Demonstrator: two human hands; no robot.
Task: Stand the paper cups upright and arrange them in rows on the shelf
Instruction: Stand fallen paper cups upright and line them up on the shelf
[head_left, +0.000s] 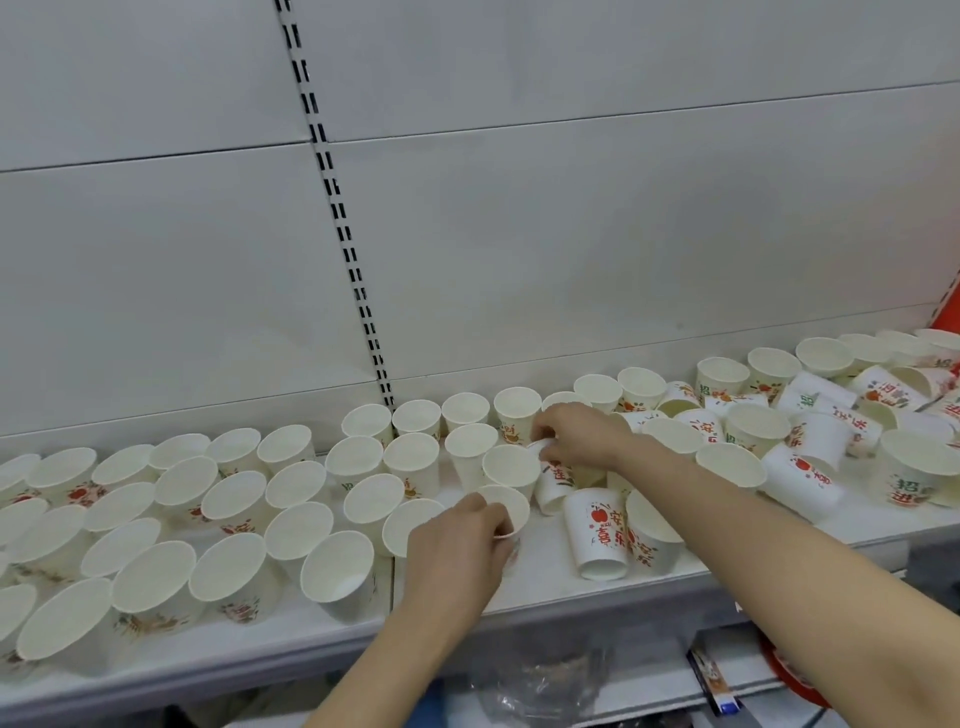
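Several white paper cups with red and green print stand upright in rows across the left and middle of the grey shelf. To the right lies a jumble of tipped and upside-down cups. My left hand grips the rim of an upright cup near the shelf's front. My right hand pinches a tilted cup just behind it. An upside-down cup stands right of both hands.
The shelf's white back panel rises behind the cups, with a slotted upright in it. Below the shelf edge are a clear plastic bag and boxed goods. A red object shows at the far right.
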